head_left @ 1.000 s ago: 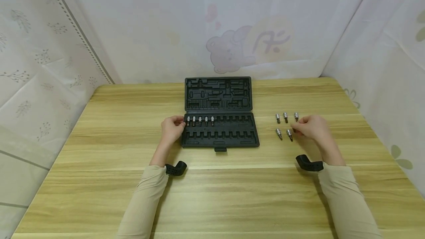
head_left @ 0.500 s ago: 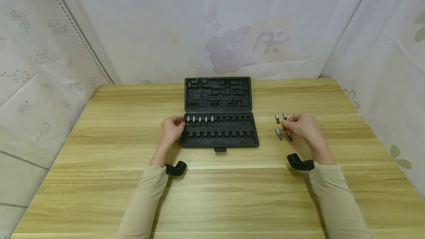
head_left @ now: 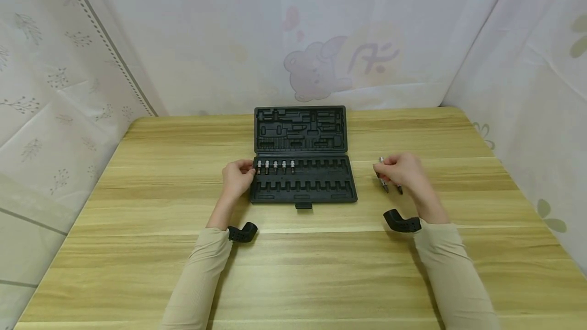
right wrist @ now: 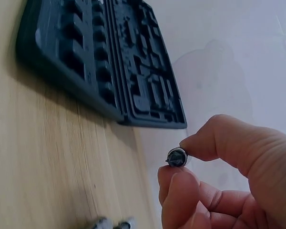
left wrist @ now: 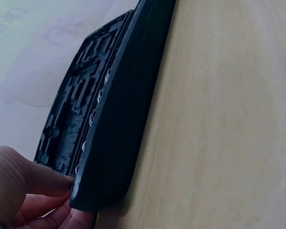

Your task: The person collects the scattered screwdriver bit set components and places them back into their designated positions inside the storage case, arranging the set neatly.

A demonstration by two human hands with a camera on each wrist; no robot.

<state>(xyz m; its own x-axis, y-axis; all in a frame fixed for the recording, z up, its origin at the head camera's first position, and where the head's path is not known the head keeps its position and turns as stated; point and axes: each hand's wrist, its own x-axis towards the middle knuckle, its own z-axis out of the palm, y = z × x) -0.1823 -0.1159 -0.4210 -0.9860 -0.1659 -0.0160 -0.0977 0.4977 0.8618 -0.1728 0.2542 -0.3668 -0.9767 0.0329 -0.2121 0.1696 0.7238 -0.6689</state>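
Observation:
An open black plastic socket case [head_left: 316, 177] lies on the wooden table. Several silver-and-dark bit sockets [head_left: 275, 166] stand in the left part of its back row. My left hand [head_left: 237, 177] pinches the case's left edge, thumb on top in the left wrist view. To the right of the case, my right hand [head_left: 405, 173] holds one bit socket [right wrist: 177, 157] between thumb and fingers, its dark tip toward the right wrist camera. Beneath that hand lie loose bit sockets [head_left: 384, 186], partly covered by the fingers.
The case's lid [head_left: 300, 129] leans back behind the tray, its moulded recesses facing forward. A front latch [head_left: 303, 205] sticks out toward me. Pale printed cloth [head_left: 206, 39] hangs behind the table [head_left: 293, 269]. A black wrist mount [head_left: 402, 221] sits on each forearm.
My right hand has moved left toward the case with the bit socket in its fingers, passing over the loose ones. My left hand has stayed on the case edge.

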